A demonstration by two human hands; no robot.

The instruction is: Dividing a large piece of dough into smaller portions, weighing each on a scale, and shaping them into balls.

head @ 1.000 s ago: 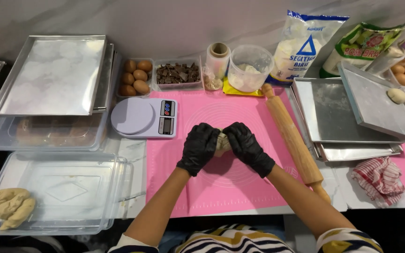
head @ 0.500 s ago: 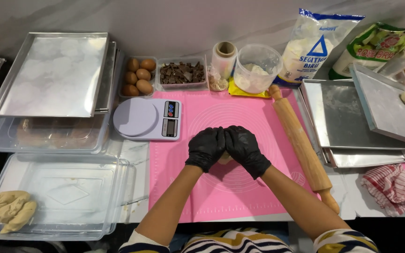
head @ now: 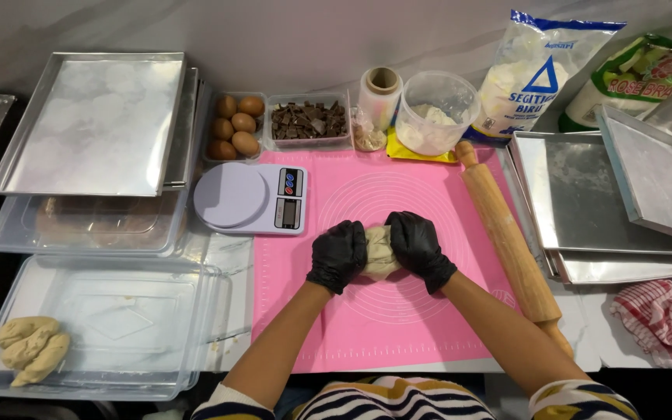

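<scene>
Two gloved hands grasp one dough lump (head: 381,250) between them. The left hand (head: 337,255) and right hand (head: 418,249) press it over a pink mat (head: 398,327).

Both forearms reach from the near edge toward the middle, converging. The black-gloved left hand (head: 338,255) and right hand (head: 419,249) face each other, fingers curled inward, cupped close together

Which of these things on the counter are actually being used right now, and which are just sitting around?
In use:
left hand
right hand
dough lump pressed between both hands
pink mat under it

Lying about:
rolling pin
kitchen scale
eggs
chocolate pieces
flour bag
metal trays
checked cloth
</scene>
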